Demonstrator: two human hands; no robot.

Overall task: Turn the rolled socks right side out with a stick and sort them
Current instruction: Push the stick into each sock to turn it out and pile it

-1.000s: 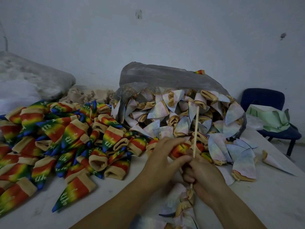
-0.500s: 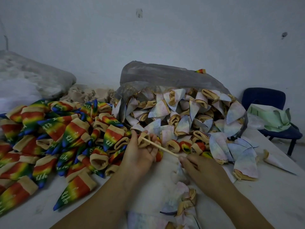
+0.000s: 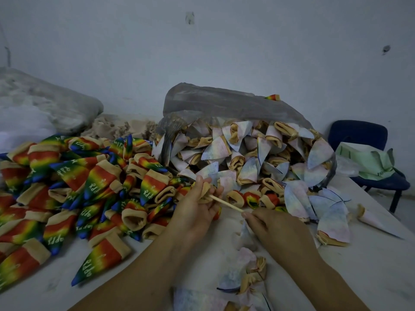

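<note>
Tipped over from upright, the stick (image 3: 226,204) now lies slanted across the middle of the table (image 3: 370,277), and the two hands that were bunched together around it have drawn apart.

Along the table's left edge and back toward the wall spreads the rainbow pile (image 3: 74,187), socks with their printed side out and tan cuffs showing; these look like the finished ones. Just right of that pile the left hand (image 3: 193,212) has its fingers curled round a sock (image 3: 205,191), its tan cuff bunched in the grip, and the far end of the stick runs into it. The near end of the stick is pinched between thumb and fingertips of the right hand (image 3: 276,230), just right of centre. A few pale socks (image 3: 242,272) lie by the front edge below the hands. Toward the back right, a plastic bag (image 3: 224,104) spills many more of them, unturned. Off the right edge stands a chair (image 3: 359,135).

I judge the turning of this one sock to be nearly finished: the stick seems to be on its way out. The next move calls for pulling the stick clear along its own line while the left hand keeps the cuff, then laying the sock on the rainbow pile and taking a pale one.
</note>
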